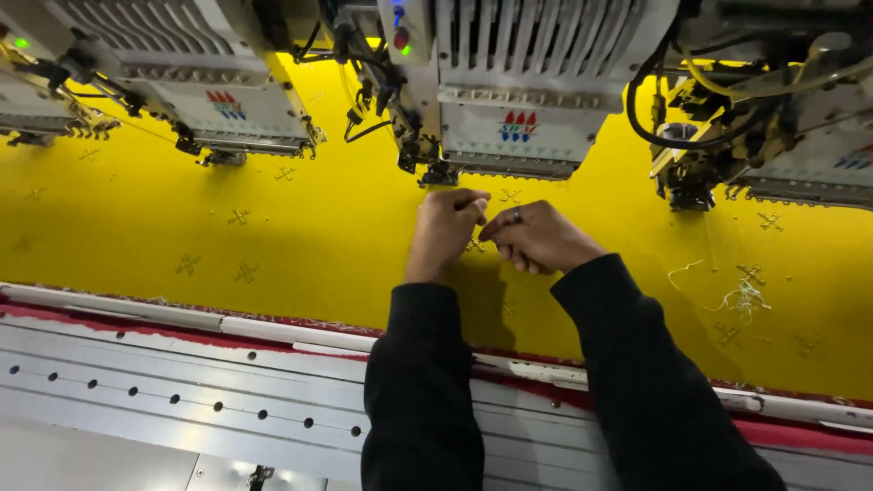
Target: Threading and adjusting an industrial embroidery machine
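Observation:
Both my hands rest on a stretched yellow fabric, just below the middle embroidery head. My left hand is curled, its fingertips pinching a small pale object that is too small to tell. My right hand, with a ring on one finger, is closed beside it, the fingertips of both meeting over a small stitched cross motif. Both arms wear black sleeves.
Two more embroidery heads hang at the left and right. Several small cross motifs dot the fabric, and loose white threads lie at the right. A white clamp rail with a red edge and a perforated metal table run along the near side.

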